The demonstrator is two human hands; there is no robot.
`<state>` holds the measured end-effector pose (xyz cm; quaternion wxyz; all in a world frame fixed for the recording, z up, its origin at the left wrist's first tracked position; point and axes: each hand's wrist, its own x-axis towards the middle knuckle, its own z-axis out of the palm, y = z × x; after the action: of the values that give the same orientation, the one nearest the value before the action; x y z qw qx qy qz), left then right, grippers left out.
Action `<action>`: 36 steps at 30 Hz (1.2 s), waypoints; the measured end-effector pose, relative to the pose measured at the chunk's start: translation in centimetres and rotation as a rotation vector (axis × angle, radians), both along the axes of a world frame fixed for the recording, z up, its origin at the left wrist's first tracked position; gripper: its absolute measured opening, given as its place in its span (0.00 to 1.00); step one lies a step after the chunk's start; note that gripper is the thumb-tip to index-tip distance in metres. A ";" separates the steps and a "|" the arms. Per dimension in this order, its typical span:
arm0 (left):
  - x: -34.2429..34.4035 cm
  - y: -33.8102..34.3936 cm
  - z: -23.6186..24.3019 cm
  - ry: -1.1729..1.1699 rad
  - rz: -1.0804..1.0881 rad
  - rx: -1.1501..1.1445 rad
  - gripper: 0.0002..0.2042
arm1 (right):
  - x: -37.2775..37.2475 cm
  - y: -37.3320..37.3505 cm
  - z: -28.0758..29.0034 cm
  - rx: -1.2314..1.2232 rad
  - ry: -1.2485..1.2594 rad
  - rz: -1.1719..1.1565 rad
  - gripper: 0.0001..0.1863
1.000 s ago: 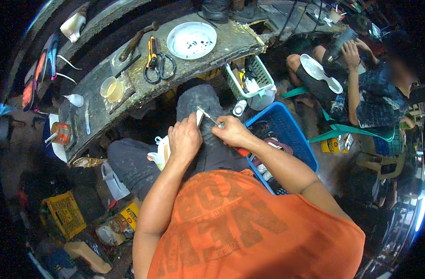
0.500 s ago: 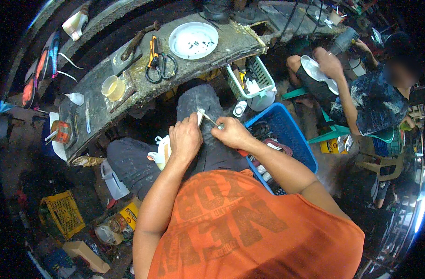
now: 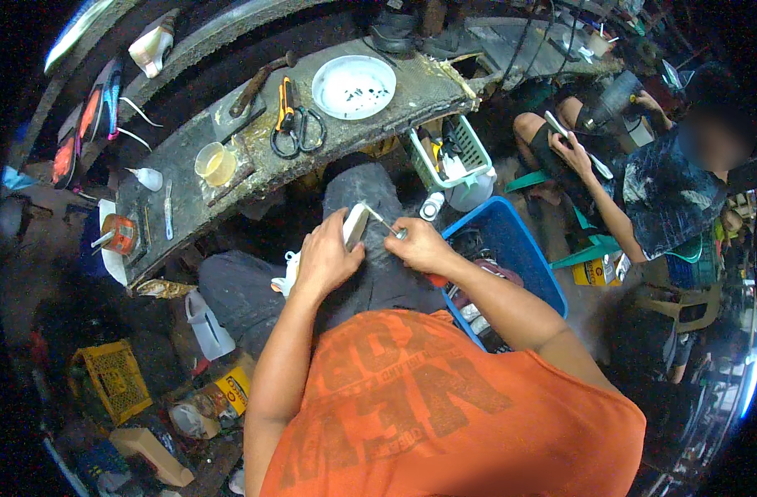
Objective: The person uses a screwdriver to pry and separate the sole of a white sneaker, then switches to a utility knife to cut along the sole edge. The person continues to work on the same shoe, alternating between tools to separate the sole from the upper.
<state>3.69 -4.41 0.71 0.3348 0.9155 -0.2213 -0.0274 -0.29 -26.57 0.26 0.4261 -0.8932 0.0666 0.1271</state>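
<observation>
- Your left hand point(image 3: 333, 255) is closed over the white shoe part point(image 3: 356, 226), with the thumb along its right side; its far end shows past your fingers, and the hand hides its middle.
- Your right hand point(image 3: 420, 248) grips a slim, pale-tipped tool point(image 3: 383, 220), probably a small brush. Its tip sits at the far end of the shoe part; you cannot tell here whether they touch.
- The shoe part is above your dark trouser leg point(image 3: 358, 184), off the desk point(image 3: 436, 98) and on your side of its near edge.
- Judging by its look, it is light and fairly stiff along the pale rim, perhaps softer above. Take hold around the middle, keeping fingers off the far end; any wet patch could be slippery.
- The tool looks light and thin, so a pinch well back from the tip suits it.
- On the desk, the yellowish cup point(image 3: 216, 164) stands near the near edge, left of the black-handled scissors point(image 3: 298, 132); the white plate point(image 3: 372, 73) lies further right.
- Toward the desk's left end are a white squeeze bottle point(image 3: 149, 178) and a reddish tub point(image 3: 120, 234).
- A blue basket point(image 3: 534, 240) stands beyond your right forearm.
</observation>
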 end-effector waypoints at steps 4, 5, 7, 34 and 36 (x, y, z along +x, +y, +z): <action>-0.7 1.7 0.5 -0.012 -0.026 0.026 0.34 | 0.3 -0.3 -0.2 0.056 0.033 -0.007 0.18; -0.8 1.7 0.6 0.004 -0.006 0.076 0.35 | 0.5 -0.3 -0.2 0.043 0.067 -0.016 0.21; -1.0 1.4 0.7 0.019 0.022 0.143 0.36 | 0.9 0.0 -0.1 0.021 0.105 -0.024 0.25; -1.3 0.8 -0.1 0.001 0.047 0.201 0.35 | 0.2 1.7 1.7 -0.204 0.015 0.095 0.25; -1.0 1.0 -0.1 0.003 0.058 0.173 0.35 | 0.3 1.5 2.0 -0.186 0.004 0.091 0.25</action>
<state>2.69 -3.39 0.60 0.2556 0.9470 -0.1907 -0.0381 -0.03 -25.04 2.30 0.3352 -0.9307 0.0384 0.1413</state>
